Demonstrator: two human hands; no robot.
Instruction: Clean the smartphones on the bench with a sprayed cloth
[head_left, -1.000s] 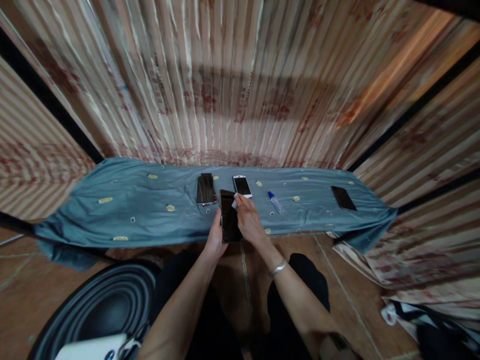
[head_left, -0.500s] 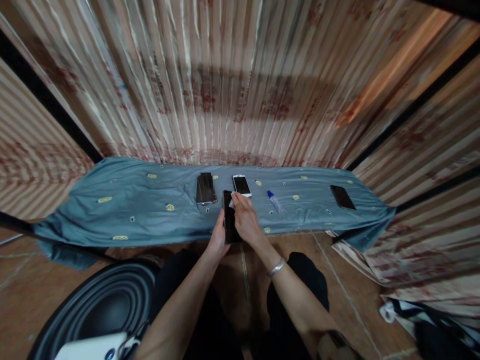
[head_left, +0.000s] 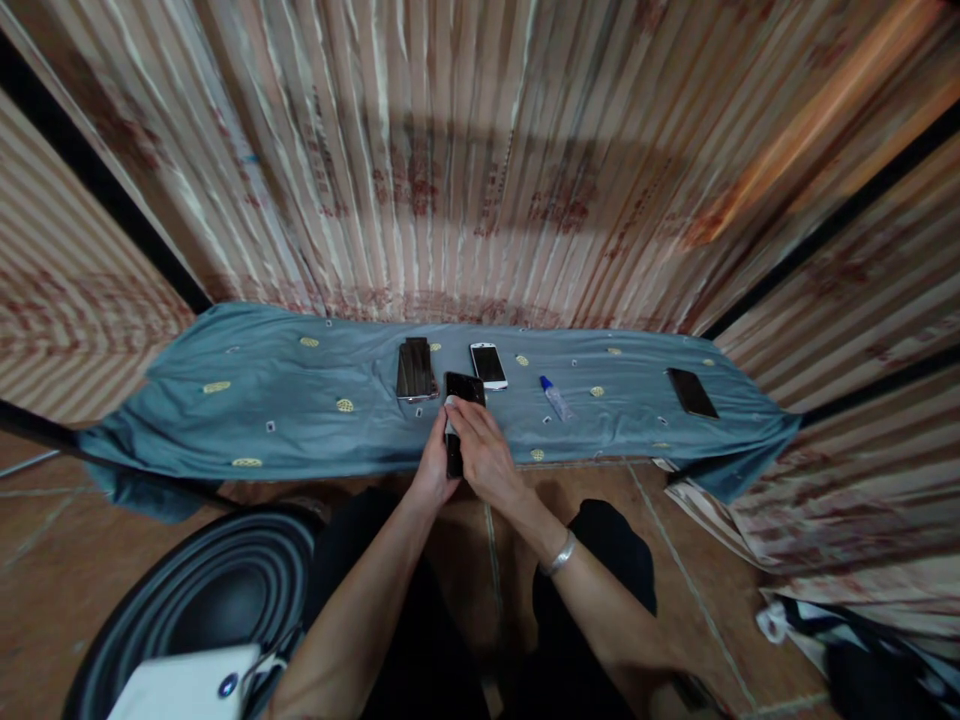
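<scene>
1. Main risk, by judgement: a slip of the black rectangular glass-fronted phone (head_left: pixel 463 384) out of the left hand (head_left: pixel 433 470), from too light an edge grip or too hard a push by the right hand (head_left: pixel 486 455). Possibly a drop to the brown tiled floor (head_left: pixel 667 590), with the cloth's near edge so close.
2. Lesser risk: a smear or scratch on the glass, from grit caught beneath the small white cloth-like scrap (head_left: pixel 451 401).
3. Phone between both hands, top end pointing away; grasped along its side by the left hand, partly covered by the right. Scrap held at the right fingertips, against the phone; exact finger grip too small to tell.
4. Ahead of the left hand, on the blue-green patterned cloth (head_left: pixel 300 400): a dark flat stack (head_left: pixel 415 370).
5. Ahead of the right hand: a white-framed phone (head_left: pixel 489 366). Further right: a clear blue-capped bottle (head_left: pixel 556 400), then, well apart, a dark flat slab (head_left: pixel 692 392).
</scene>
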